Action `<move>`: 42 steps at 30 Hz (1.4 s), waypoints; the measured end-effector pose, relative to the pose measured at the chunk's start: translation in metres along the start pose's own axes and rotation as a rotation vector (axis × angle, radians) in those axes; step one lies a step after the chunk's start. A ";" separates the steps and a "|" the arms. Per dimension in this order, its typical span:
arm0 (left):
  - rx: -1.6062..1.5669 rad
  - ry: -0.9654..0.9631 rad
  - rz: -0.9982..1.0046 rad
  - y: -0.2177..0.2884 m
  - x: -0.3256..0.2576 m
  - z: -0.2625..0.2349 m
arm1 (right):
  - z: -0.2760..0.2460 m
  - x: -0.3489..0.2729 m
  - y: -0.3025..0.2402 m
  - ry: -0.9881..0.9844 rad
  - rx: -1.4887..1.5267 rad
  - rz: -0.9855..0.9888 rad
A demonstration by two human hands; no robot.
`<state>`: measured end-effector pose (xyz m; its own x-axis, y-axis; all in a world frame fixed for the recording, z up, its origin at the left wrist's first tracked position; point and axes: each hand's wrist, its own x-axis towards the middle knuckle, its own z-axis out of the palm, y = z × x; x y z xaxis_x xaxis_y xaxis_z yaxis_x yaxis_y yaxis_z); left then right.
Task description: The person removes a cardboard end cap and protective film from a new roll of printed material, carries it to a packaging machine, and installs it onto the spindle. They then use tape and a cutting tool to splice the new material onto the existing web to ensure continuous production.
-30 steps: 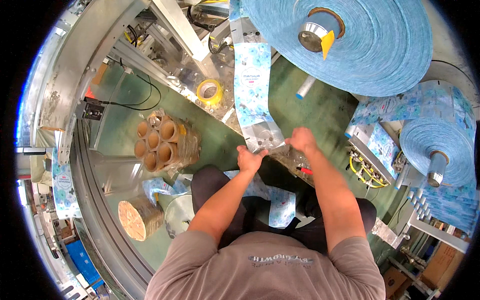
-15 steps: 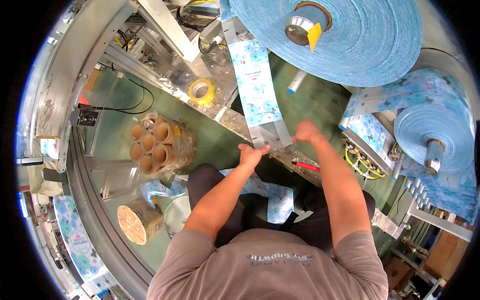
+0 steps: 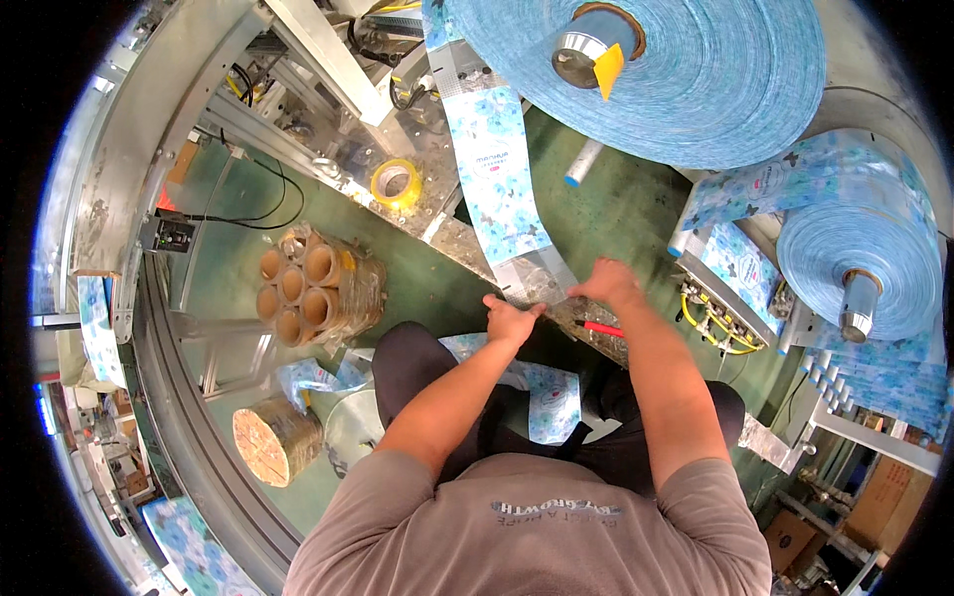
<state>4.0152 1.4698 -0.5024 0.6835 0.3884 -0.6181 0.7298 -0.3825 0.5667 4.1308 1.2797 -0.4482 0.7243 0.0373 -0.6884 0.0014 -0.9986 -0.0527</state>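
- Evidently, a strip of printed blue film (image 3: 509, 189) is drawn down from the large roll (image 3: 686, 74) at the top of the view to the edge of the metal machine plate (image 3: 437, 214), where its clear end is held.
- The left hand (image 3: 512, 320) is closed in a pinch on the strip's lower left edge; the right hand (image 3: 611, 286) is laid over the lower right edge, fingers curled, though whether it grips or only presses cannot be told.
- The film is judged thin, light, limp and rather slippery; it would crease or tear if pulled unevenly.
- Hold is best taken at both side edges near the end, with even tension.
- A red-handled tool (image 3: 601, 327) lies just beside the right hand.
- A yellow tape roll (image 3: 396, 183) rests on the plate; bundled cardboard cores (image 3: 308, 288) stand on the floor, well apart.
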 end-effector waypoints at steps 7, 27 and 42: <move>-0.048 -0.033 -0.046 0.005 0.008 -0.001 | -0.011 -0.009 -0.005 -0.003 0.050 0.131; -0.604 -0.018 0.260 0.036 0.026 -0.098 | -0.148 -0.104 0.051 0.422 -0.015 -0.531; -0.369 0.508 1.344 0.298 -0.061 -0.144 | -0.092 -0.198 0.016 0.176 0.229 -0.763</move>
<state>4.1931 1.4532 -0.2170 0.7092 0.1984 0.6765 -0.5289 -0.4849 0.6966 4.0504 1.2524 -0.2461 0.6787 0.6789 -0.2800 0.4113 -0.6672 -0.6210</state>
